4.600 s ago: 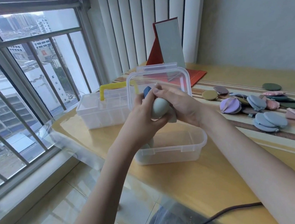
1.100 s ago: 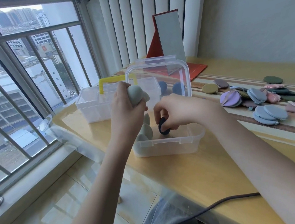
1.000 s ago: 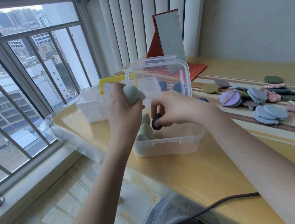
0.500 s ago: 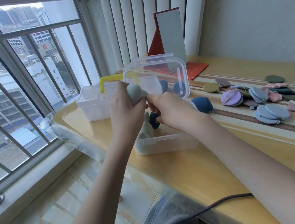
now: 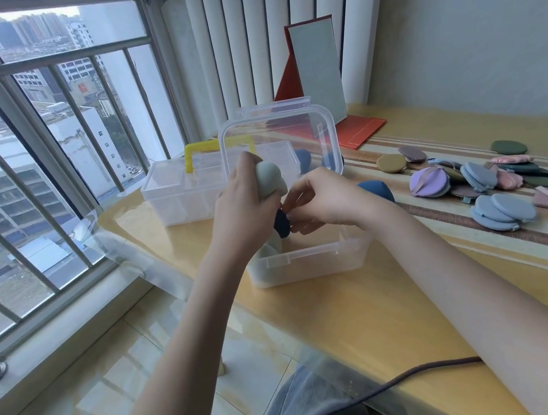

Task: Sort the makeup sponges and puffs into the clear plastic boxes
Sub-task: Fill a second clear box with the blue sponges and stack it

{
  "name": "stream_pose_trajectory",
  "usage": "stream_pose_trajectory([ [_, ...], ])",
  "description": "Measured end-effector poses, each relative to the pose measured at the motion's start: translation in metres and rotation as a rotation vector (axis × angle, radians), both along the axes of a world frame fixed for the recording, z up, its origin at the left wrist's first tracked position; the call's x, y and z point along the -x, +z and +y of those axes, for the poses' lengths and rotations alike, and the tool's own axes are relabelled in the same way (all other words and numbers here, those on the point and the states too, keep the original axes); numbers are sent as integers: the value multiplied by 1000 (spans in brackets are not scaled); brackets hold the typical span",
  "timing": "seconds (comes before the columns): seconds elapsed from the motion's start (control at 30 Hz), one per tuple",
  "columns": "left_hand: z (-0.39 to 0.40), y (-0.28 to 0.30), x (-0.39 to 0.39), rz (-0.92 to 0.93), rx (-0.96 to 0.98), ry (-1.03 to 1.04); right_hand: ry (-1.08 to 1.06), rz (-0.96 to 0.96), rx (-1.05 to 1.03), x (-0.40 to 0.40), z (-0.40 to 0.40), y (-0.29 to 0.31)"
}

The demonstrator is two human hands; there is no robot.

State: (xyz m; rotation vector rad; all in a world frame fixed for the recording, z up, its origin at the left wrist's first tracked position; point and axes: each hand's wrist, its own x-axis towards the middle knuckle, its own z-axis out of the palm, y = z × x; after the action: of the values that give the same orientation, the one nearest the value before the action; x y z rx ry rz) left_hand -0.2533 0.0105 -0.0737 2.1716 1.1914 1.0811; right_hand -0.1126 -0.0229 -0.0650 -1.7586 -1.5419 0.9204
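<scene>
An open clear plastic box (image 5: 307,267) stands near the table's front edge, its lid (image 5: 278,138) upright behind it. Pale green sponges (image 5: 267,247) stand in its left end. My left hand (image 5: 243,207) is held above the box, shut on a pale green sponge (image 5: 267,180). My right hand (image 5: 325,202) is beside it, pinching a dark blue sponge (image 5: 281,222) over the box. Another blue sponge (image 5: 375,189) lies on the table behind my right wrist. Several flat puffs (image 5: 485,186) lie scattered at the right.
A second clear box with a yellow handle (image 5: 191,191) stands behind and left of the open one. A red folding mirror (image 5: 316,74) stands at the back. A dark cable (image 5: 374,391) crosses the table's near edge. The window and its bars are at the left.
My right hand lifted the dark blue sponge from low in the box up toward my left hand. A blue sponge on the table came into sight behind my right wrist.
</scene>
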Motion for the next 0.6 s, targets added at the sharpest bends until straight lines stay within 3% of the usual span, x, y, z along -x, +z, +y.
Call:
stream_pose_trajectory([
  [0.27, -1, 1, 0, 129, -13, -7, -131, 366, 185, 4, -2, 9],
  [0.43, -1, -1, 0, 168, -33, -23, -241, 269, 82, 8, -2, 7],
  [0.6, -2, 0, -1, 191, -45, -26, -271, 389, 61, 7, -3, 9],
])
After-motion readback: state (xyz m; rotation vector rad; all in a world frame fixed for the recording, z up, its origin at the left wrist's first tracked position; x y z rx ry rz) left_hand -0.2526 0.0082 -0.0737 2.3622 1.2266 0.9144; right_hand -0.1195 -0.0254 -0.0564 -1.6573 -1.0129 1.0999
